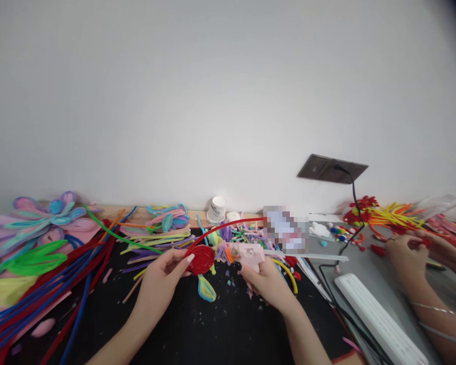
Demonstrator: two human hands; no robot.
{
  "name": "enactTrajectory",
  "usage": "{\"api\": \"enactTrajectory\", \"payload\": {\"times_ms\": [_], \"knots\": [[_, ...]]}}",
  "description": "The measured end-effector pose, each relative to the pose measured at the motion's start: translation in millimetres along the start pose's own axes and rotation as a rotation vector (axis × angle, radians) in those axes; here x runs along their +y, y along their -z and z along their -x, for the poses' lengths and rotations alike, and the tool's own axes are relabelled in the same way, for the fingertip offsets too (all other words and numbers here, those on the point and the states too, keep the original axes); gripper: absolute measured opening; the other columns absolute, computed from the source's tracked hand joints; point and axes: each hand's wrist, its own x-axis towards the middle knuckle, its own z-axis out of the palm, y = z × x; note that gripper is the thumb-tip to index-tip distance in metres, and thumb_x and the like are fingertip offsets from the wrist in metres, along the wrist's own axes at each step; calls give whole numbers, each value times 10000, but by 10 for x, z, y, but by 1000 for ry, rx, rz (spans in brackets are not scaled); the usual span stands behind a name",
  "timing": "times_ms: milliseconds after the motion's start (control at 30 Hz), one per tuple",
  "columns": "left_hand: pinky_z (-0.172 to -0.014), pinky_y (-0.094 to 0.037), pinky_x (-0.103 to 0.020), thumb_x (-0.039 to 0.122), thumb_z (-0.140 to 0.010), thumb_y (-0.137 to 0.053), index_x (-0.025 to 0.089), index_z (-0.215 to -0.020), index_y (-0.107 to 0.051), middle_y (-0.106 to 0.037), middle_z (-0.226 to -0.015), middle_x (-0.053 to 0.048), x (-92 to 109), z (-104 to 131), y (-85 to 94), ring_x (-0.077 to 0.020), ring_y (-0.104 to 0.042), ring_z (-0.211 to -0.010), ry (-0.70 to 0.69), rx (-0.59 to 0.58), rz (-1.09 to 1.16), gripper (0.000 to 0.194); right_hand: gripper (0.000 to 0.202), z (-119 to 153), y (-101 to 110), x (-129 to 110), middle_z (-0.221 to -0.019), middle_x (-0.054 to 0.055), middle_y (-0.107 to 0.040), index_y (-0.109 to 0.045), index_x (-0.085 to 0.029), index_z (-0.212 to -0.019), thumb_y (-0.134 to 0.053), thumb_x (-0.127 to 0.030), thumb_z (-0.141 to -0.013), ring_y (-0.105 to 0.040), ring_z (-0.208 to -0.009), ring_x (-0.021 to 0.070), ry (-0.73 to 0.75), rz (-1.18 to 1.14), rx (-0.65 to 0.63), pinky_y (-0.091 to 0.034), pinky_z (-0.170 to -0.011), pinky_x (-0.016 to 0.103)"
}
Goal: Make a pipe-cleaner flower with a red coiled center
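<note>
A: Your left hand (167, 271) is pinching the red coiled disc (200, 259) by its edge, thumb and fingers closed on it, just above the black desk (220, 324). The loose tail of the red pipe cleaner (231, 223) arcs away up and to the right.

B: And the right?

A: Your right hand (264, 279) is wrapped around the pink glue gun (251, 255), with its nozzle end pointing left, close beside the disc. I'd judge that you should keep the disc flat and steady, touch the nozzle only to the outer turn, and hold your fingertips clear of the hot tip.

B: Any writing to read?

A: None legible. The paper cup (217, 209) by the wall carries a mark too small to make out, and one patch near the pile is blurred.
</note>
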Motion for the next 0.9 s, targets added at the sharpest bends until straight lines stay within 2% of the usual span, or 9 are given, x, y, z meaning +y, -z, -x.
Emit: {"api": "enactTrajectory", "payload": {"times_ms": [300, 567, 900], "knots": [[-644, -558, -288, 402, -693, -686, 184, -764, -671, -730, -770, -31, 16, 1, 2, -201, -683, -726, -1, 23, 0, 230, 184, 7, 7, -12, -430, -70, -425, -467, -204, -652, -507, -242, -827, -408, -374, 89, -6, 0, -7, -335, -377, 200], [-639, -550, -267, 391, -709, -686, 188, -770, -658, -713, -758, -16, -38, -12, 22, -181, -665, -719, -6, 34, 31, 214, 121, 8, 13, -9, -428, -73, -426, -507, -197, -708, -509, -233, -824, -415, -379, 95, 3, 23, -1, -333, -382, 204], [-661, -550, -270, 401, -702, -696, 186, -782, -668, -711, -787, -21, 4, 8, 23, -178, -653, -730, 17, 60, 41, 231, 102, 4, 18, 5, -424, -77, -426, -532, -187, -734, -500, -225, -824, -425, -377, 99, 0, 31, -4, -343, -387, 202]]}}
